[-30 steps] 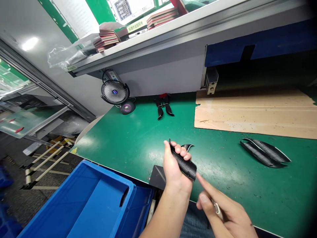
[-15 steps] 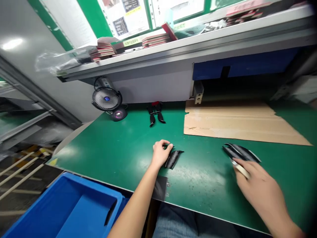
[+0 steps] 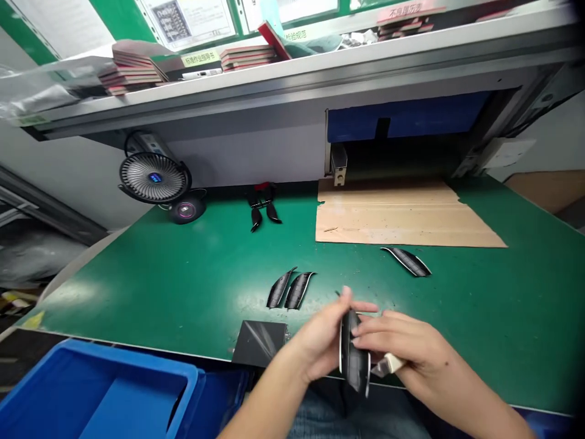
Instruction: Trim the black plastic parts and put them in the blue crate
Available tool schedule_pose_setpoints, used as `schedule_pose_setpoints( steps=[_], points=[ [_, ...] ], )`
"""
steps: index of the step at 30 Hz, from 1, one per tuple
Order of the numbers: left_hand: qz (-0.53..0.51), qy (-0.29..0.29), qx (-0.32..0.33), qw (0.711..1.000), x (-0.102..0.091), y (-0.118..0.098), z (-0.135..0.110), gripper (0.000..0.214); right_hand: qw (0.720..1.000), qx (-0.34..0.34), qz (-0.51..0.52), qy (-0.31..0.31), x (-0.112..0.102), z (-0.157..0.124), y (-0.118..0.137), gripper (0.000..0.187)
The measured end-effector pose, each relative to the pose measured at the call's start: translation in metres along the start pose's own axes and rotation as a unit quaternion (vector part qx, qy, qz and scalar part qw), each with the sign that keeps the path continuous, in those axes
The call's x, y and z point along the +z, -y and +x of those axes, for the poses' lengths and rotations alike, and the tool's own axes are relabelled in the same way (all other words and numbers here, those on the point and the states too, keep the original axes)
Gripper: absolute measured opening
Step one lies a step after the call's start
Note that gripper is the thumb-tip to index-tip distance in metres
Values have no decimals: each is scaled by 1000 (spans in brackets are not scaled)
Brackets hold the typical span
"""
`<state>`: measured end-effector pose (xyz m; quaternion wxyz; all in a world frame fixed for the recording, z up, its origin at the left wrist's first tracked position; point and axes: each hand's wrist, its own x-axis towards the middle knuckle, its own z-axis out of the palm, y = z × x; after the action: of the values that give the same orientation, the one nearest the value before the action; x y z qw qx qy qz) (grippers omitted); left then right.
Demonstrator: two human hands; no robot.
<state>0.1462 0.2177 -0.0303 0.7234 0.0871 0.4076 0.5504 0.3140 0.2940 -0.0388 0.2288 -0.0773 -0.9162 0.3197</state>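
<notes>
Over the near edge of the green table (image 3: 183, 286), both hands hold one black curved part (image 3: 354, 356) upright. My left hand (image 3: 322, 338) grips its left side with fingers closed. My right hand (image 3: 404, 350) pinches its right side and also holds a small pale-handled tool (image 3: 388, 364) under the fingers. Two more black curved parts (image 3: 291, 288) lie side by side on the table just beyond my left hand. Another black part (image 3: 406, 261) lies alone further right.
A cardboard sheet (image 3: 402, 213) covers the far right of the table. A small fan (image 3: 154, 178) and black pliers with red handles (image 3: 261, 206) stand at the back. A blue bin (image 3: 100, 396) sits below the near left edge. A shelf (image 3: 274, 79) with stacked booklets runs overhead.
My left hand let go of the parts on the table. My right hand took one part from the right-hand pair and brought it to the near edge, where both hands now hold it.
</notes>
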Motion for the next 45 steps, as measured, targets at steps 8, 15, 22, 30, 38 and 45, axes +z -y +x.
schedule_pose_setpoints(
  steps=[8,15,22,30,38,45],
  points=[
    [-197,-137,334,912,26,8,3,17,910,295,65,-283,39,-6,31,23],
    [-312,-133,255,905,22,-3,-12,30,940,248,141,-186,53,6,32,19],
    [-404,-189,340,828,9,-16,-19,37,947,250,135,-149,66,-12,41,39],
    [-363,-137,376,841,14,-11,-20,38,874,310,348,-139,72,0,41,34],
    [-326,-126,395,850,15,-6,-22,39,825,339,452,-31,60,7,42,48],
    [-281,-145,416,852,19,-4,-25,39,892,324,313,-32,59,5,44,46]
  ],
)
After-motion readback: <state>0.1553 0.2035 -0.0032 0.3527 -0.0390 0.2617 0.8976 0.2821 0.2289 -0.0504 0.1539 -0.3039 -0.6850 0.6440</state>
